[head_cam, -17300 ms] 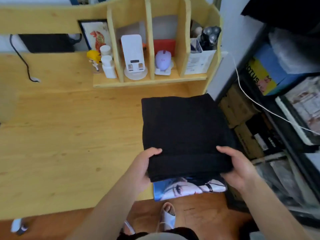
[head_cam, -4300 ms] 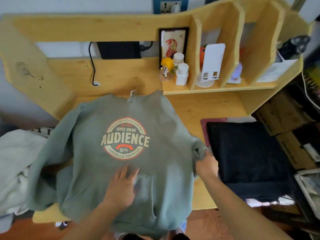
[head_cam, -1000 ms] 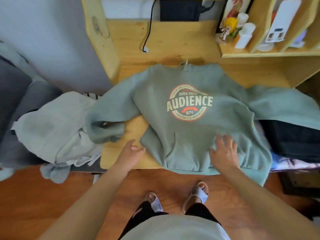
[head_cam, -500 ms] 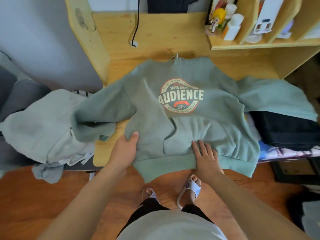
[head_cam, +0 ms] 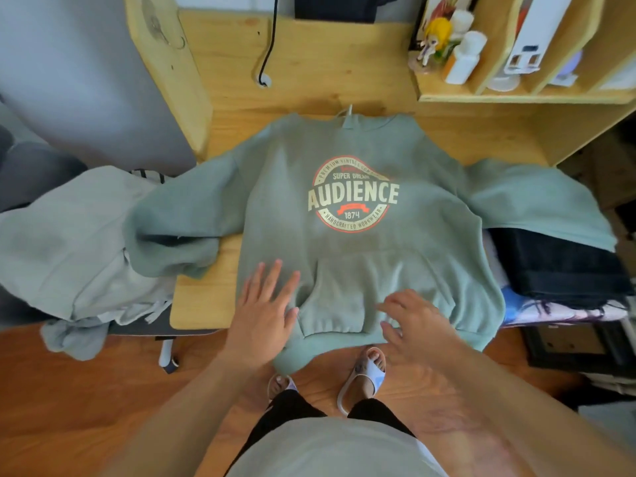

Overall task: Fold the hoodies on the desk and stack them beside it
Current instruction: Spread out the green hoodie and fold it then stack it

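Left hand (head_cam: 266, 306) flat, fingers spread wide, palm down on the near-left part of the green hoodie (head_cam: 358, 235), just left of the kangaroo pocket (head_cam: 347, 297). Right hand (head_cam: 411, 325) also open and empty, fingers loosely curled and slightly blurred, over the hem at the pocket's near-right corner; contact with the cloth cannot be confirmed. Neither hand grips anything. Judged purpose: pressing and smoothing the body so it lies flat before any fold. Hoodie lies face up on the wooden desk (head_cam: 309, 63), print toward the viewer, collar at the far side, hem hanging over the near edge of the desk. That overhang probably explains the hands low on the garment: weight on the cloth stops it sliding off. Left sleeve (head_cam: 182, 222) spills off the desk's left edge, its cuff folded under; right sleeve (head_cam: 537, 197) drapes rightward over a stack of dark folded clothing (head_cam: 557, 266) standing just right of the desk, which looks like the finished pile. A pale grey garment (head_cam: 72, 242) lies heaped to the left, seemingly on a chair, likely unfolded and waiting. Both sleeves need bringing in across the chest next; the right one should be lifted clear so it does not drag the stack.
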The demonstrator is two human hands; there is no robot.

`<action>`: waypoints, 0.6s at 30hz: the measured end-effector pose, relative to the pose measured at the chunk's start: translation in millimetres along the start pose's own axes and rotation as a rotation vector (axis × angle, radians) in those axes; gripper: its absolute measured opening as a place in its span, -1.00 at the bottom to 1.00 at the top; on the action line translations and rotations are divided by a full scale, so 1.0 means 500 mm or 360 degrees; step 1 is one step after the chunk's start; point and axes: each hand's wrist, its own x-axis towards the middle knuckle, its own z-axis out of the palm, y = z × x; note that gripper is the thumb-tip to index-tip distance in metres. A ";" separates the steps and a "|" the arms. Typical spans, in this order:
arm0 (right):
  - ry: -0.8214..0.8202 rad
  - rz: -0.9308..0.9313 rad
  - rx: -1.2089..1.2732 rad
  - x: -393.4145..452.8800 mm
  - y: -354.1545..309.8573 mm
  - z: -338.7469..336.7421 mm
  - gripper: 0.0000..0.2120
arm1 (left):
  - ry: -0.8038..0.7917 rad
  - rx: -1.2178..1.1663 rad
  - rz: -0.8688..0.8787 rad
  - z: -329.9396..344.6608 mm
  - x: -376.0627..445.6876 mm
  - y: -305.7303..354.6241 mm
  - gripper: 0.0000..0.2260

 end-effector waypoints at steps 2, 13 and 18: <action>-0.0174 0.0227 0.0023 0.070 -0.009 -0.024 -0.55 | -0.0374 0.0032 -0.0161 0.006 0.033 -0.008 -0.40; -0.1038 0.0762 -0.0321 0.295 -0.043 -0.012 -0.51 | 0.0960 -0.1085 -0.1800 -0.131 -0.004 -0.194 -0.44; -0.0780 0.0069 0.0092 0.317 -0.215 0.033 -0.37 | 0.0604 -0.2362 -0.1944 -0.181 0.042 -0.303 -0.40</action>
